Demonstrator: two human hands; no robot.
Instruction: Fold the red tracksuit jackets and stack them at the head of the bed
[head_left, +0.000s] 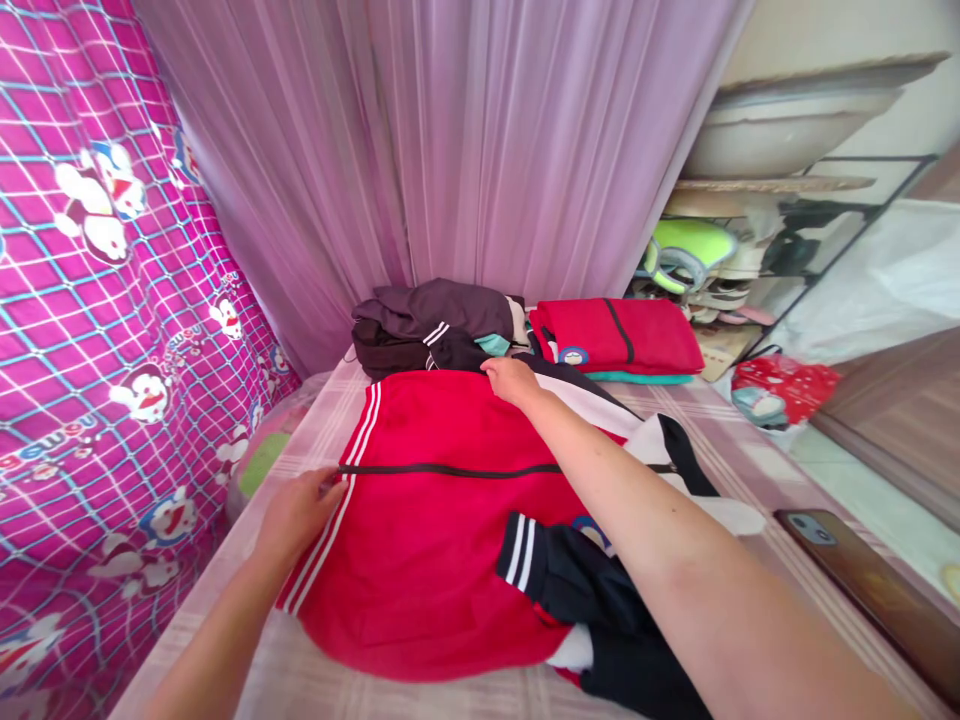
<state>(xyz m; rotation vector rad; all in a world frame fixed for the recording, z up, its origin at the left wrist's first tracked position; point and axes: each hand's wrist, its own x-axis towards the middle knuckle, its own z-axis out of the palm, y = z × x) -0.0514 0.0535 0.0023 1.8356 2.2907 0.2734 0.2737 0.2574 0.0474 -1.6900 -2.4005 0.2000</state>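
A red zip-up jacket [435,540] with dark and white sleeves lies front up on the bed, its hem toward the left. My left hand [304,508] is closed at the striped hem, by the lower end of the dark zip [450,470]. At the jacket's far side edge, my right hand [511,380] pinches the red fabric. The near sleeve [570,570] is folded in over the front, its striped cuff pointing left. Beyond my right hand, the other dark cuff [444,345] sticks out past the far edge. My right forearm hides part of the chest and collar.
Behind the jacket lie a dark clothes pile [435,310] and a folded red garment [619,335]. A phone [862,570] rests at the right on the checked sheet [232,600]. Purple curtains [480,140] hang behind, a pink patterned cloth [90,350] at left. A shelf rack [847,185] stands at right.
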